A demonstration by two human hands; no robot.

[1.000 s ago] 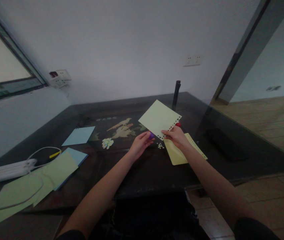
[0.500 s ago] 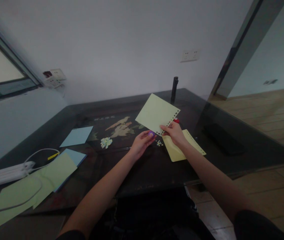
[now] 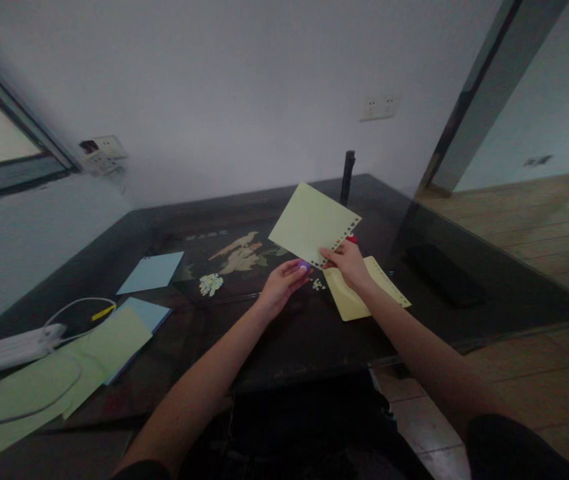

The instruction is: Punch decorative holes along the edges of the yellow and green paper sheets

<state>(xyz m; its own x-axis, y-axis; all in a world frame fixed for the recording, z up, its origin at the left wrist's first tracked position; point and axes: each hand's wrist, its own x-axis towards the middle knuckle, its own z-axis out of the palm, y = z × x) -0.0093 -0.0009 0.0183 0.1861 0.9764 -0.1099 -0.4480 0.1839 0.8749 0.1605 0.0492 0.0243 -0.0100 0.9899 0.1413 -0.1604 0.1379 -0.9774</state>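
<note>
Far left of my grips: a white power strip (image 3: pixel 7 348) with its cable (image 3: pixel 71 308) lies on the dark surface (image 3: pixel 284 347), partly over green sheets (image 3: pixel 64 373); two blue sheets (image 3: pixel 150 273) lie beyond them. I judge the cable could drag those papers if it gets snagged.
Scraps: a small pile of punched bits (image 3: pixel 207 285) sits left of my left hand, and a few more bits (image 3: pixel 319 285) lie between my hands; a sleeve or a breath could scatter them.
Left hand (image 3: pixel 280 288): my grip is closed on a small purple punch (image 3: pixel 303 267), held at the sheet's lower corner. If it bites off line, the row of holes will go crooked.
Green sheet (image 3: pixel 311 223): held above the surface, tilted, its punched edge toward my right.
Right hand (image 3: pixel 348 265): pinching that punched edge. The perforated strip looks weak, so a hard pull could tear it.
Below the right hand: a yellow sheet (image 3: pixel 359 293) lies flat on the surface.
</note>
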